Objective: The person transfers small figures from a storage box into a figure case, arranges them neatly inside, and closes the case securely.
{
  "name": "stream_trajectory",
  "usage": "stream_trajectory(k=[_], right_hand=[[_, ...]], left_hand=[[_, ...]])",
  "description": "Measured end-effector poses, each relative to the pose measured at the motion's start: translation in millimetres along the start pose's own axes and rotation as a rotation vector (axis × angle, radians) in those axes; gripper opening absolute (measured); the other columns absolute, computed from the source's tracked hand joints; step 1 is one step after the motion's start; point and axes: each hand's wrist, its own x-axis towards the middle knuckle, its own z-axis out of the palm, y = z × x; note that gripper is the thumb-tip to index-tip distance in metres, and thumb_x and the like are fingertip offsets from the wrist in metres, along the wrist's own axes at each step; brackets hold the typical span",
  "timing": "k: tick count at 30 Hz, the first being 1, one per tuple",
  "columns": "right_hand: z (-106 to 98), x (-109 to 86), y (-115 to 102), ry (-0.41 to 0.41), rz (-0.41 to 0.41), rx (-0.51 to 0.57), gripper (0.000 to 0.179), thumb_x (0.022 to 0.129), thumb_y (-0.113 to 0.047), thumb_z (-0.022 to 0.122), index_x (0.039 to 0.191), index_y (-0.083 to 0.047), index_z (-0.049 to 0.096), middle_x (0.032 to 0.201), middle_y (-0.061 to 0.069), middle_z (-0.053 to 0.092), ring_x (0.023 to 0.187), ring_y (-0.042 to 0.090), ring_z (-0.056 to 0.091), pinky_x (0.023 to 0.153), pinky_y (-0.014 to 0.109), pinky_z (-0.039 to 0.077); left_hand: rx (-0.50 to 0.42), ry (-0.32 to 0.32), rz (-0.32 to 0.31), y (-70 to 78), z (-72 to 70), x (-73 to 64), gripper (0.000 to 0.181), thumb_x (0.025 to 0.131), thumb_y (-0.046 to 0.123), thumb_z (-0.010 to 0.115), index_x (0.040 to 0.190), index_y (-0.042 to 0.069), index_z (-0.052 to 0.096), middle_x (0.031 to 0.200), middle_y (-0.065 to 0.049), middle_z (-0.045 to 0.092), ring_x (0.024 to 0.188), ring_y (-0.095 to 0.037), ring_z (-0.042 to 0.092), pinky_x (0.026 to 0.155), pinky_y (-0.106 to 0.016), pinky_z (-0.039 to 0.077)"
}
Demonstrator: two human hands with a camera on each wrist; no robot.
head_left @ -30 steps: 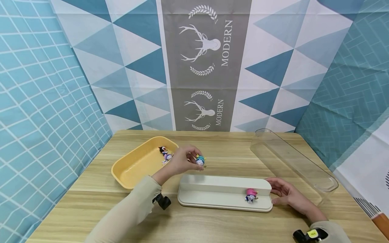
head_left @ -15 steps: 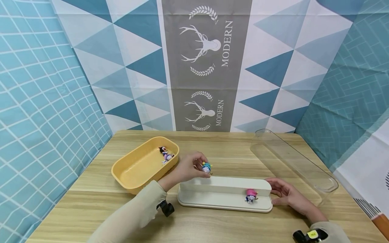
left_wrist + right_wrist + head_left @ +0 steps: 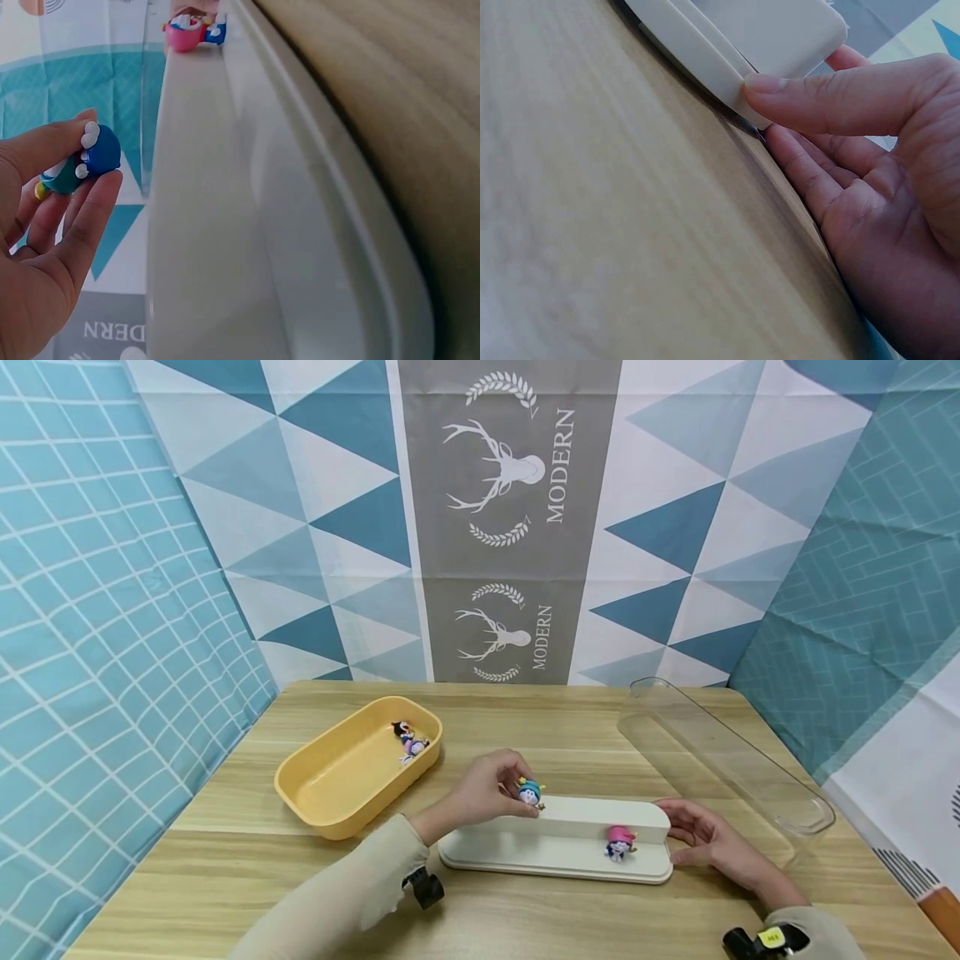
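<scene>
My left hand (image 3: 483,789) pinches a small figurine (image 3: 529,791) with a teal hat between thumb and fingers. In the left wrist view its blue underside and white feet show. It hangs over the left half of a white stepped display base (image 3: 495,847), apart from the lower step. A pink-hatted figurine (image 3: 618,843) stands on that lower step near the right end. My right hand (image 3: 708,843) grips the base's right end. In the right wrist view the thumb (image 3: 810,97) lies on the base's rim, the other fingers around its end and partly hidden.
A yellow tub (image 3: 352,777) stands at the left of the wooden table (image 3: 525,918), with a few figurines (image 3: 411,743) lying at its far right end. A long clear plastic cover (image 3: 720,760) lies at the right, behind my right hand.
My left hand has carried the teal-hatted figurine rightward and nearer to me, from behind the display base to over it. My right hand and the base have stayed put.
</scene>
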Motion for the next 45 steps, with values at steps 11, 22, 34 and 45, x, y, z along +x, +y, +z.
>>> stream_trajectory(k=[11,22,34,45], right_hand=[[0,0.5,0,0.006,-0.01,-0.004,0.064,0.081,0.015,0.067,0.14,-0.001,0.048,0.133,-0.008,0.059,0.119,0.006,0.057,0.097,0.02,0.046],[0,1.0,-1,-0.002,-0.018,0.002,0.065,0.08,0.016,0.067,0.14,-0.004,0.049,0.133,-0.009,0.059,0.119,0.005,0.057,0.098,0.02,0.045],[0,0.7,-1,0.004,0.001,0.003,0.065,0.081,0.015,0.067,0.14,-0.004,0.049,0.133,-0.009,0.059,0.119,0.006,0.057,0.098,0.02,0.046],[-2,0.6,-1,-0.004,-0.013,0.006,0.065,0.081,0.016,0.066,0.14,-0.005,0.049,0.133,-0.009,0.059,0.119,0.005,0.057,0.097,0.02,0.045]], left_hand=[[-0.041,-0.033,0.02,0.6,19.9,-0.7,0.033,0.071,-0.004,0.086,0.09,0.005,0.061,0.09,-0.003,0.059,0.072,-0.001,0.062,0.065,-0.023,0.057],[-0.039,-0.01,0.032,0.2,40.4,-1.3,0.033,0.07,-0.002,0.088,0.09,0.006,0.062,0.089,0.0,0.057,0.075,0.002,0.059,0.066,-0.021,0.056],[0.01,-0.015,0.099,-0.1,61.0,-2.1,0.032,0.071,0.0,0.088,0.088,0.005,0.062,0.087,0.0,0.054,0.075,0.002,0.057,0.067,-0.017,0.054],[0.367,-0.065,0.151,9.0,69.4,1.1,0.032,0.075,0.016,0.088,0.088,0.01,0.06,0.085,0.005,0.052,0.075,0.002,0.049,0.066,-0.007,0.043]])
